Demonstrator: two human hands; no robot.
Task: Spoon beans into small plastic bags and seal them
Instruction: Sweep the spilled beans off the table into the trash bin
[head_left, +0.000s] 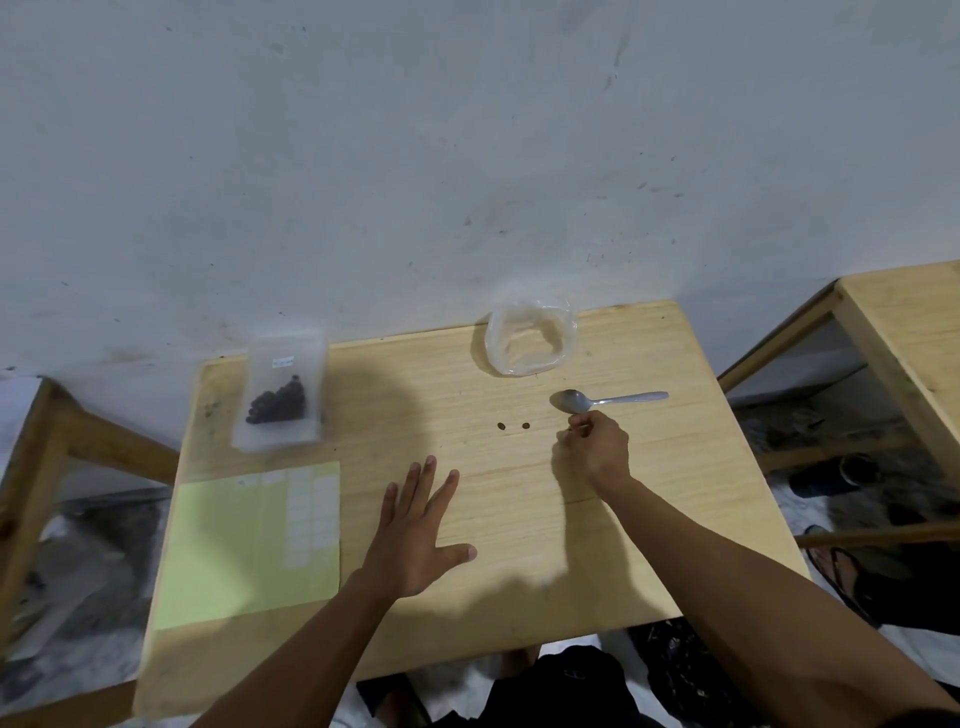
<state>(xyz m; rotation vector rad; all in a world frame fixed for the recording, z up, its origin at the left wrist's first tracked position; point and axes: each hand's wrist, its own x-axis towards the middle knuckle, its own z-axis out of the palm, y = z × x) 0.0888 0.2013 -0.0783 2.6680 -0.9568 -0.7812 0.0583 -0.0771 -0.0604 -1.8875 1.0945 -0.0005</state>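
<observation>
One small bag (280, 397) with beans inside is stood at the table's (649, 519) far left corner, apparently filled. An open plastic bag (530, 340) waits at the far edge, seemingly empty, the spoon (605, 400) laid just before it. Two stray beans (513, 426) are seen mid-table; something tiny is pinched in the right hand (597, 447), likely a bean, while the left hand (415, 525) is spread flat, empty.

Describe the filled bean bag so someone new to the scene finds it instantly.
Start at the wooden table against the grey wall and go to its far left corner. There, above the green label sheet, lies a small clear plastic bag. Unlike the empty open bag near the spoon, it holds a dark cluster of beans and bears a white label.
</observation>
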